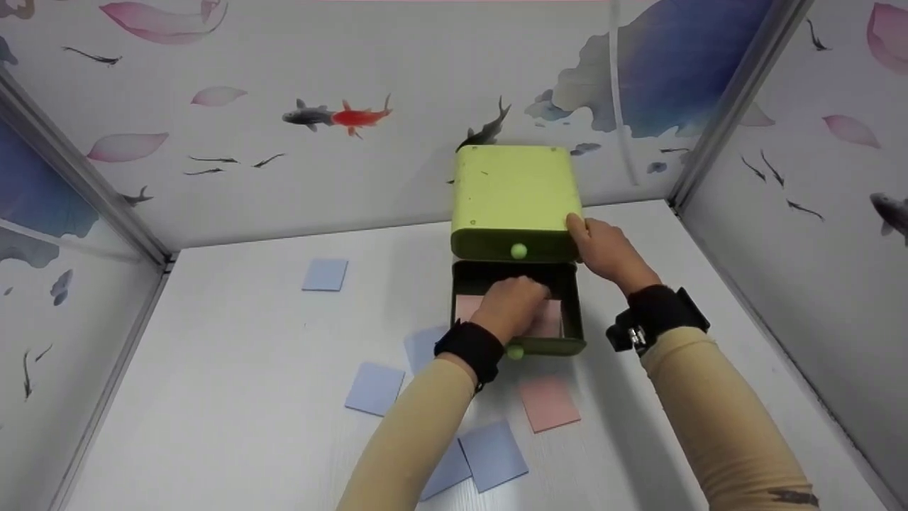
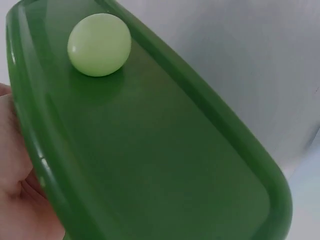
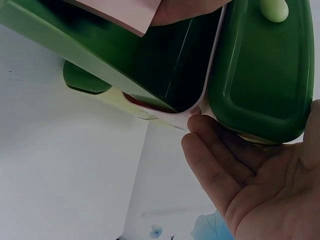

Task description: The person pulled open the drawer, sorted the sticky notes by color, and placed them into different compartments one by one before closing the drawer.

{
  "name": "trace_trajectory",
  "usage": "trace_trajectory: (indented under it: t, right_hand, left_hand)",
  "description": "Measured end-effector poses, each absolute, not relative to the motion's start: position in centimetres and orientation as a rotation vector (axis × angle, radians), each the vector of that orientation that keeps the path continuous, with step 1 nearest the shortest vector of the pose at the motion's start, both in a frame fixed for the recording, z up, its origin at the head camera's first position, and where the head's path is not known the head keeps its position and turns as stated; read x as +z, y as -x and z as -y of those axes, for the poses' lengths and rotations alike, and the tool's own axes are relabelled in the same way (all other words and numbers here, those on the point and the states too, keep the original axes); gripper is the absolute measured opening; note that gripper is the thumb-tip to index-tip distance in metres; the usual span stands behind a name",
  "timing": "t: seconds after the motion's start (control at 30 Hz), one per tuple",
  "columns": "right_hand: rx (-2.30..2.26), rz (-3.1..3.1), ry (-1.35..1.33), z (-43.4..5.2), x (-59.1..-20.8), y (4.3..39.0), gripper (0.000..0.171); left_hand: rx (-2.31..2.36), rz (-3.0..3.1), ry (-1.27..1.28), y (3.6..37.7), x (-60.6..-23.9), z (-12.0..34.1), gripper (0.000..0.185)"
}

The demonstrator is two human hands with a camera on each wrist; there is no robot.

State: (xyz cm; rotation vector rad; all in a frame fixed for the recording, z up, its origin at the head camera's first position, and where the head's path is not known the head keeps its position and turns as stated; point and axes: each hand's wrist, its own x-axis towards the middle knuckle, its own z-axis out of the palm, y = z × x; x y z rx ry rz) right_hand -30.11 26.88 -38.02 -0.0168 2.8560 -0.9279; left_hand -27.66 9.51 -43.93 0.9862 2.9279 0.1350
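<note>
A box with a lime-green top (image 1: 516,188) and two dark green drawers stands near the back wall. Its lower drawer (image 1: 578,312) is pulled out, with pink cards (image 1: 546,319) inside. My left hand (image 1: 512,306) reaches into that drawer, fingers curled at a pink card (image 3: 125,12) that tilts above the drawer's side in the right wrist view. Its fingertips are mostly hidden in the head view. My right hand (image 1: 606,248) holds the box at its front right corner, thumb on top and fingers along the side. The upper drawer (image 3: 270,75) is closed.
Blue cards lie on the white table: one far left (image 1: 325,275), one left of my forearm (image 1: 376,388), and several more nearer me (image 1: 494,454). A pink card (image 1: 550,403) lies in front of the drawer. Printed wall panels (image 1: 355,170) enclose the back and sides.
</note>
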Motion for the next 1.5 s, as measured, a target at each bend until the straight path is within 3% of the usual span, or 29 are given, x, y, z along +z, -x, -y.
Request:
trace_trajectory:
  t: [0.77, 1.33, 1.5]
  right_hand:
    - [-0.942, -2.857, 0.030, -26.6, -38.0, 30.1, 0.074]
    - [-0.937, -2.835, 0.001, -26.7, -37.7, 30.2, 0.072]
    - [-0.931, -2.808, 0.004, -27.0, -37.5, 29.9, 0.080]
  left_hand:
    - [0.118, -2.913, -0.926, 27.8, -44.0, -9.0, 0.014]
    - [0.451, -2.919, -0.901, 27.3, -41.3, -4.8, 0.024]
    - [0.567, -2.909, -0.875, 27.5, -40.7, -3.1, 0.025]
